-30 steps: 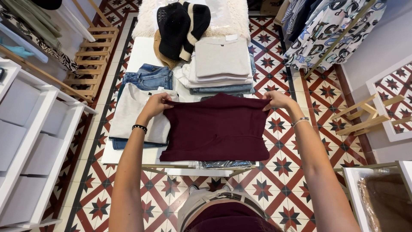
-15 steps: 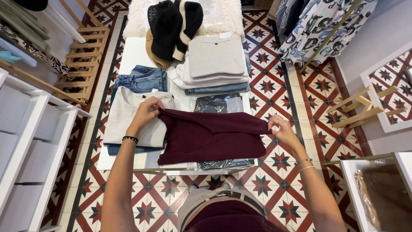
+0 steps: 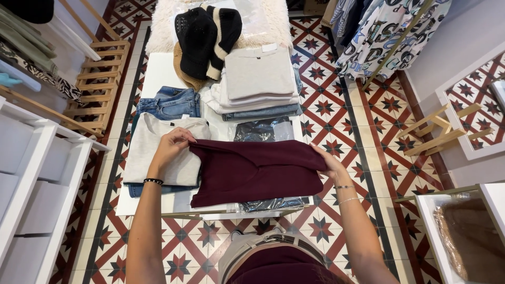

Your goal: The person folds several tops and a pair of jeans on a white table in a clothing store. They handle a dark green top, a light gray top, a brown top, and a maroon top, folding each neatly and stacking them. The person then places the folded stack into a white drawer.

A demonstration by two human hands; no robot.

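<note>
Since half a second ago you've brought the folded top edge of the soft maroon knit garment [image 3: 258, 171] lower, so its fold lies flatter on the white table [image 3: 158, 73]. Your left hand [image 3: 171, 147] pinches its upper left corner, over the folded grey sweatshirt [image 3: 158, 152]; your right hand [image 3: 329, 163] grips the right edge. The clear plastic bag [image 3: 263, 129] underneath looks slippery, so the fold could slide askew if you tug unevenly.
</note>
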